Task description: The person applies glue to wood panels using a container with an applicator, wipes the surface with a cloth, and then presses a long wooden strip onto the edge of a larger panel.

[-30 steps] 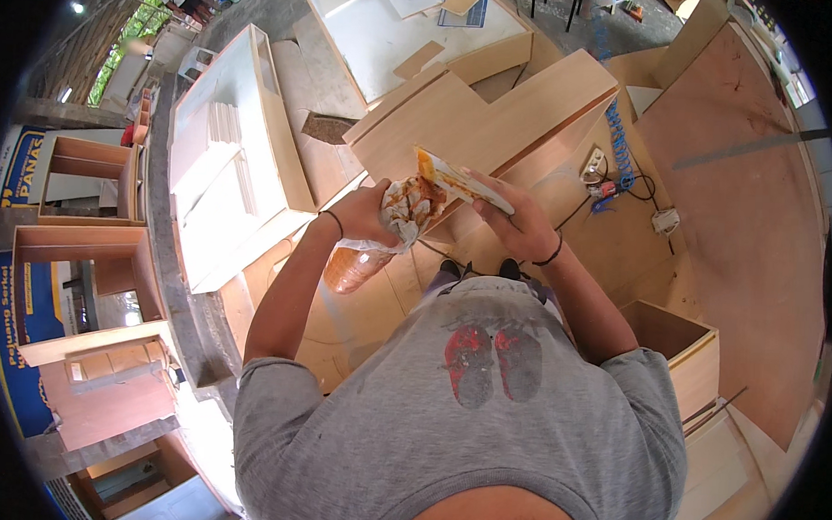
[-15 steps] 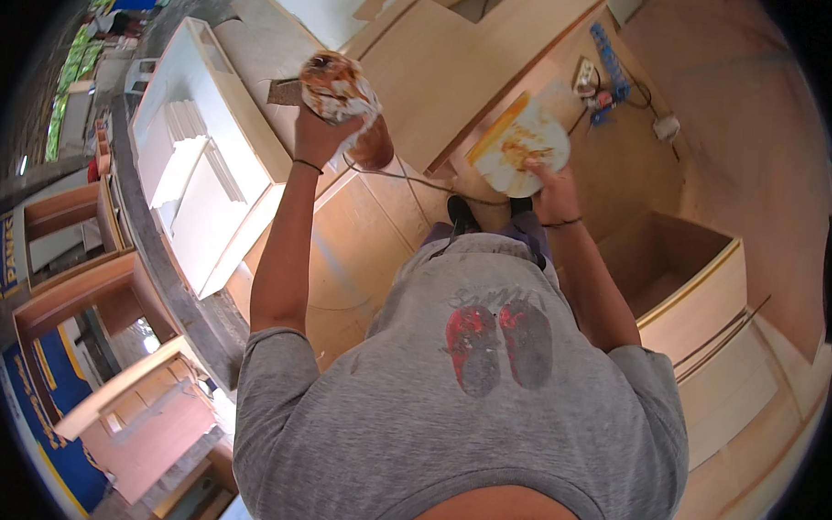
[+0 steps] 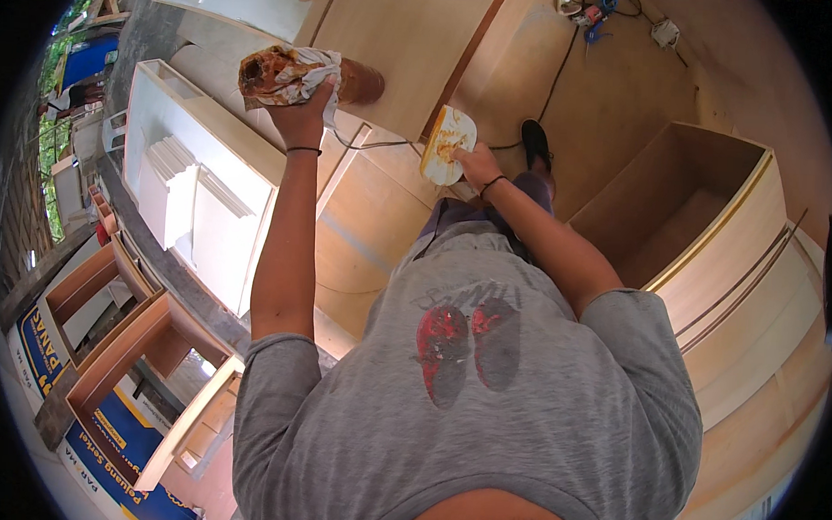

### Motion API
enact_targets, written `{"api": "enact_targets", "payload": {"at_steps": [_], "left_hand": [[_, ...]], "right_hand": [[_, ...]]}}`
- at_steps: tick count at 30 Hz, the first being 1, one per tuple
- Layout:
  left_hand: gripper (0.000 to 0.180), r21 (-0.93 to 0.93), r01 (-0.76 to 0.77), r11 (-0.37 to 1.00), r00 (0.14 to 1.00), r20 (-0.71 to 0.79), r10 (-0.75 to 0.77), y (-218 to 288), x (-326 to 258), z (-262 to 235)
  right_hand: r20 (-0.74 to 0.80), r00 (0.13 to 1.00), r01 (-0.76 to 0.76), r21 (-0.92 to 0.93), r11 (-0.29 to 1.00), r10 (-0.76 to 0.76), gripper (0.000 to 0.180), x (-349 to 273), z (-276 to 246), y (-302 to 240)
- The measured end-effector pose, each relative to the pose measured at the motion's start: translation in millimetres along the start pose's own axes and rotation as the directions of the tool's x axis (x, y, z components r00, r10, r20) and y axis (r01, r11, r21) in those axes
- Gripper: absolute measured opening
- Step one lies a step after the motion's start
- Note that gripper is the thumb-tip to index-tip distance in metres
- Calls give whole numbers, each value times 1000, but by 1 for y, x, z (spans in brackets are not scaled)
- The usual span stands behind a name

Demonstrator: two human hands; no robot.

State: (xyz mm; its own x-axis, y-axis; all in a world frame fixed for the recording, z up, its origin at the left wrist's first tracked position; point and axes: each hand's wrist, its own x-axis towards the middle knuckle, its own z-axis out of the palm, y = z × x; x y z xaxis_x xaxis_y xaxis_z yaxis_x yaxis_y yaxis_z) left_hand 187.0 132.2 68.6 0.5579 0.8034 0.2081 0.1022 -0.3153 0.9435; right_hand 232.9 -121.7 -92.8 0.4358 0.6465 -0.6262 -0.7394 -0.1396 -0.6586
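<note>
Two hands are up — the left hand [image 3: 302, 118] grips one wrapped can [image 3: 280, 75], the right hand [image 3: 479, 161] one spreader [image 3: 447, 144]. One open wooden box [image 3: 701, 224] — one white cabinet [image 3: 199, 188].

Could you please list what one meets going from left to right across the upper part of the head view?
White cabinet carcass → left hand gripping a stained, rag-wrapped can → right hand holding a glue-smeared flat scraper → black shoe → open plywood box.

The workshop floor [image 3: 623, 93] carries pale plywood panels [image 3: 396, 39] laid flat and overlapping — a black cable [image 3: 555, 72] trails across them to a socket strip [image 3: 572, 1]. An open plywood cabinet box [image 3: 702, 206] stands at right — white cabinet carcasses [image 3: 199, 188] at left.
</note>
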Motion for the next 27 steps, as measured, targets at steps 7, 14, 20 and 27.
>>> {"api": "enact_targets", "payload": {"at_steps": [7,14,20,27], "left_hand": [[81,33,36,999,998,55,-37,1,-3,4],[82,63,48,997,997,60,-52,-6,-1,-1],[81,75,46,996,999,8,-47,-1,-5,3],[86,33,76,997,997,24,-77,-8,-1,0]], "right_hand": [[-101,993,-78,-211,974,57,32,30,19,26],[-62,990,119,-73,990,-123,25,11,9,16],[-3,1000,11,-89,996,-11,30,9,8,28],[-96,994,51,-87,995,-59,28,16,38,39]]}}
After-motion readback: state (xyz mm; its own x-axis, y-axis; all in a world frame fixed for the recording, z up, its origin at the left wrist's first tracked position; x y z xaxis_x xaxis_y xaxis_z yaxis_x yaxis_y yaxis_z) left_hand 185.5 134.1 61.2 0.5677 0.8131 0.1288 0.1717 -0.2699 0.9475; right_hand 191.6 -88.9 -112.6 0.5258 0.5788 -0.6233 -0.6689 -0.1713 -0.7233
